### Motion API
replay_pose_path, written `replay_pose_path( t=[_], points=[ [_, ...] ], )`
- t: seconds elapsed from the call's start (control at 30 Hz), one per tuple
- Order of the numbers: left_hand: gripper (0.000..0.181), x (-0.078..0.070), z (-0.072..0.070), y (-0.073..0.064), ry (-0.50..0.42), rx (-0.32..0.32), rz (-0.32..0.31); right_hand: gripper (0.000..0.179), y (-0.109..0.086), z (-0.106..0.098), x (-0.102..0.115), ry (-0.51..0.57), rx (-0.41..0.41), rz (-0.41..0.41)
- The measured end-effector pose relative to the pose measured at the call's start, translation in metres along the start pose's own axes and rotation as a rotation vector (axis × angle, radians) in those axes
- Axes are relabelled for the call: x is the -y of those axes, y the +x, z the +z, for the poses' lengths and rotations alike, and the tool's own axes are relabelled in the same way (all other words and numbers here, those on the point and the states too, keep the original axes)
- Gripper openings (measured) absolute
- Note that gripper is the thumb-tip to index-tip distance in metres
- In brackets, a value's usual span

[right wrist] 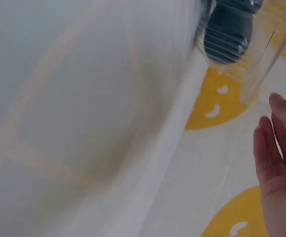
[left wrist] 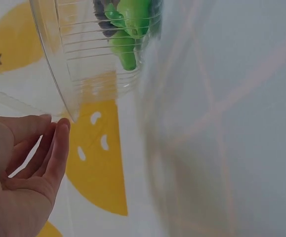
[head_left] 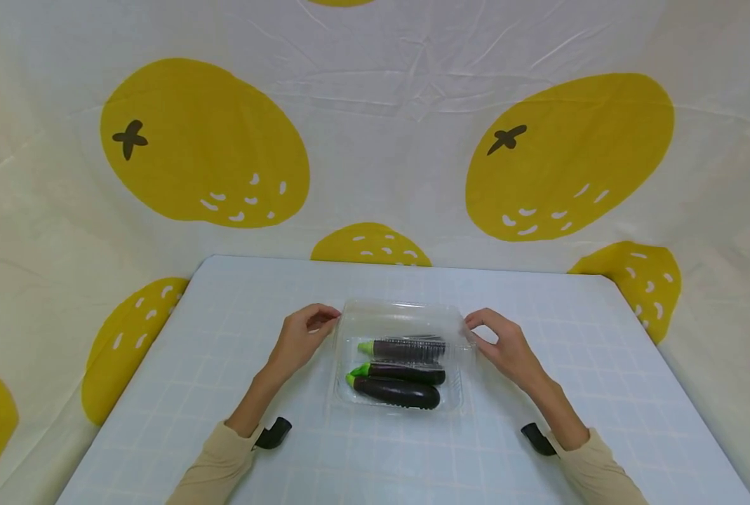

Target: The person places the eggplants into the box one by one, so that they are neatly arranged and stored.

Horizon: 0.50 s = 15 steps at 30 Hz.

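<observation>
A clear plastic clamshell box [head_left: 344, 403] sits on the table with three dark eggplants inside. The front eggplant [head_left: 400, 393] and the middle eggplant [head_left: 406, 374] show plainly; the back eggplant [head_left: 406, 349] shows through the ridged plastic of the raised lid [head_left: 403, 314]. My left hand [head_left: 302, 337] pinches the lid's left edge between thumb and fingers, and in the left wrist view green eggplant stems [left wrist: 128, 49] show through the box wall. At the right edge, my right hand [head_left: 504, 347] holds the lid's rim with its thumb and fingertips.
The box stands on a pale blue checked tablecloth [head_left: 387, 463]. Behind the table hangs a white cloth with large yellow fruit prints [head_left: 204, 140]. A black wrist device [head_left: 273, 433] sits at the left cuff, another black device [head_left: 537, 440] at the right.
</observation>
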<state>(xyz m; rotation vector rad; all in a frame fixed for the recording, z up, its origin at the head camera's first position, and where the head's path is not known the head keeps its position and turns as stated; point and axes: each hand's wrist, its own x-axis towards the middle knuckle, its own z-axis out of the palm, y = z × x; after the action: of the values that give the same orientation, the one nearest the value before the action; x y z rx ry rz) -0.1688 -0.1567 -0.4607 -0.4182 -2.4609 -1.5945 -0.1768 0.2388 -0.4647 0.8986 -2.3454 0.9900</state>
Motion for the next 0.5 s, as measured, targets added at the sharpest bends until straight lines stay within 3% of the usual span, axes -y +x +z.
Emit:
replay_pose_path(
  t=[0.23,0.5],
  points=[
    [0.018,0.003,-0.003,-0.006,-0.033,0.035,0.033,0.034,-0.004,-0.001,0.002,0.007,0.035,-0.025],
    [0.026,0.003,-0.007,-0.012,-0.022,0.08,-0.045,0.027,-0.011,-0.005,0.009,0.043,0.145,0.089]
  ],
)
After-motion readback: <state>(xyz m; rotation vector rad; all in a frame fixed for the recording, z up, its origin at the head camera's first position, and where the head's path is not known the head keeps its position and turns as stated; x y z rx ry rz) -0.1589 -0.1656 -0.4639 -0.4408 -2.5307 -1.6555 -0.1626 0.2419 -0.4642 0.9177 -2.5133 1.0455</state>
